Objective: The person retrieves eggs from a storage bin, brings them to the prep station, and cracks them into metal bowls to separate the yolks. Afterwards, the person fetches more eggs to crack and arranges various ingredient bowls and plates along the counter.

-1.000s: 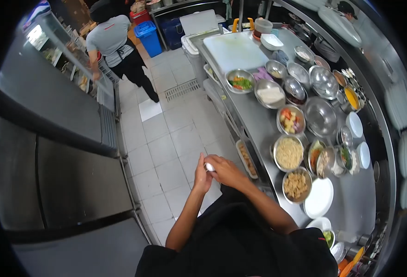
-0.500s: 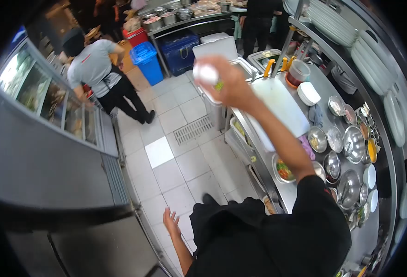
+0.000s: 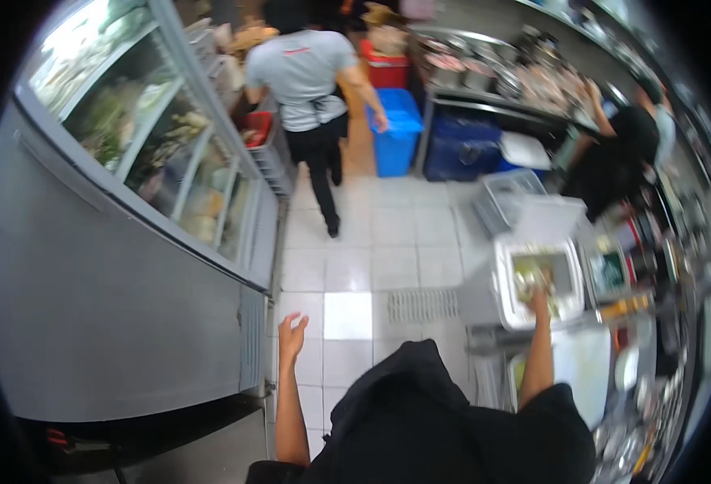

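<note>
My right hand (image 3: pixel 539 298) reaches over the open mouth of a white-rimmed bin (image 3: pixel 501 278), beside pale and greenish contents (image 3: pixel 526 270). Its fingers are smeared by motion, and whether anything is in them cannot be made out. The bin's white lid (image 3: pixel 545 216) stands raised at the far side. Out to the left, my left hand (image 3: pixel 293 335) hangs above the floor tiles with fingers apart and nothing in it.
A glass-fronted fridge (image 3: pixel 138 129) lines the left. Ahead walks a co-worker in a grey shirt (image 3: pixel 303 77), near a blue bin (image 3: pixel 396 133). Another person in black (image 3: pixel 621 153) stands at the far right. A cutting board (image 3: pixel 581 363) lies on the right counter; a floor drain (image 3: pixel 424 305) is ahead.
My right hand, which held a white rounded thing up in the air, has lowered to the bin. That thing no longer shows clearly. My view has turned right; the grey-shirted co-worker has moved.
</note>
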Motion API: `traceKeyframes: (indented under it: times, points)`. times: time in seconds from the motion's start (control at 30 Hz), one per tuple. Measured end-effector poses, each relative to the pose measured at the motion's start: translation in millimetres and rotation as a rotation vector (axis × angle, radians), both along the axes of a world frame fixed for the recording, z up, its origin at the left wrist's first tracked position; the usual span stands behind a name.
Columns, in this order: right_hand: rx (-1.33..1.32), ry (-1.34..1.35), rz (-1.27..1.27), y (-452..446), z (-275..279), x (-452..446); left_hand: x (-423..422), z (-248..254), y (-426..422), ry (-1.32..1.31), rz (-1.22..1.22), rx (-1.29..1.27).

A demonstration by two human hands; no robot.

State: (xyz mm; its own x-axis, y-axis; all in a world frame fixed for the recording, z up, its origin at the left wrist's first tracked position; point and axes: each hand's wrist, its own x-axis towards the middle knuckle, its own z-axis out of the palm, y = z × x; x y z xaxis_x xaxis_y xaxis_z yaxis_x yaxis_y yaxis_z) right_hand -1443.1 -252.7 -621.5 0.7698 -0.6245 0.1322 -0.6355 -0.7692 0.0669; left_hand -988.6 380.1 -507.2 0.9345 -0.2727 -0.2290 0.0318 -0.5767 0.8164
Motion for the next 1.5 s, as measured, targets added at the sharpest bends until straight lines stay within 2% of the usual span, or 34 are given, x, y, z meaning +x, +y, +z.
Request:
traceKeyframes:
  times: [0.03,0.07,0.1,0.13,0.17,0.23,0.37,0.4,0.47,0.5,0.6,0.67,0.73,0.77,0.83,0.93,0.97,1.1,1.17,1.2,1.27,1.3,1.33,1.37,1.4,1.47,1.5]
  points:
    - [0.280,0.137,-0.237,34,-4,35,41,4,-14,-0.027,-0.021,-0.058]
    - [0.517,-0.112,-0.265,62,-8,61,81,27,-36,-0.085,0.000,-0.073]
    - [0.636,-0.240,-0.218,90,-9,94,120,56,-60,-0.146,0.007,-0.086]
    - [0.689,-0.172,-0.123,103,-16,129,158,81,-83,-0.178,0.012,-0.166]
    - [0.777,-0.206,-0.251,116,-23,165,196,100,-105,-0.212,0.013,-0.251]
    - [0.958,-0.264,-0.215,119,-35,244,283,125,-141,-0.304,-0.014,-0.268]
    - [0.819,-0.220,0.027,80,0,430,421,195,-204,-0.693,-0.006,-0.216]
    - [0.819,-0.259,0.101,66,17,486,451,224,-218,-0.757,0.017,-0.185]
    - [0.884,-0.311,0.209,50,74,595,516,278,-240,-1.177,-0.007,0.047]
    - [0.945,-0.328,0.247,44,108,651,546,308,-254,-1.244,-0.006,0.093]
    - [0.871,-0.442,0.592,33,183,809,658,378,-286,-1.407,0.002,0.230]
    - [0.843,-0.503,0.739,40,236,900,742,413,-305,-1.539,0.036,0.427]
    - [0.821,-0.563,0.851,53,301,978,817,436,-322,-1.517,0.112,0.629]
    - [0.815,-0.572,0.904,62,330,1003,852,434,-326,-1.499,0.116,0.642]
    - [0.818,-0.597,1.002,67,359,1064,918,451,-338,-1.476,0.207,0.833]
    - [0.874,-0.595,1.149,70,404,1133,978,464,-347,-1.390,0.355,0.997]
    - [0.923,-0.556,1.185,70,416,1151,1000,463,-346,-1.325,0.433,0.971]
    - [0.933,-0.492,1.406,58,453,1249,1013,475,-350,-1.105,0.619,0.995]
    - [0.917,-0.446,1.555,54,473,1308,1013,478,-346,-1.198,0.535,0.944]
    - [0.929,-0.415,1.632,54,482,1338,1014,481,-345,-1.163,0.578,0.973]
    - [0.769,-0.478,1.786,55,498,1398,1017,490,-346,-1.420,0.438,1.015]
    - [0.763,-0.516,1.869,58,500,1428,1012,485,-353,-1.384,0.468,1.055]
    - [0.756,-0.568,1.951,61,503,1453,1007,483,-361,-1.387,0.354,1.115]
    - [0.889,-0.421,1.940,62,513,1467,1008,487,-364,-1.394,0.241,1.174]
    - [0.898,-0.421,1.990,65,518,1486,1017,494,-362,-1.383,0.278,1.215]
    - [0.883,-0.313,2.148,70,520,1512,1026,495,-357,-1.285,0.117,1.276]
    - [0.898,-0.235,2.202,72,524,1520,1027,499,-358,-1.258,0.144,1.306]
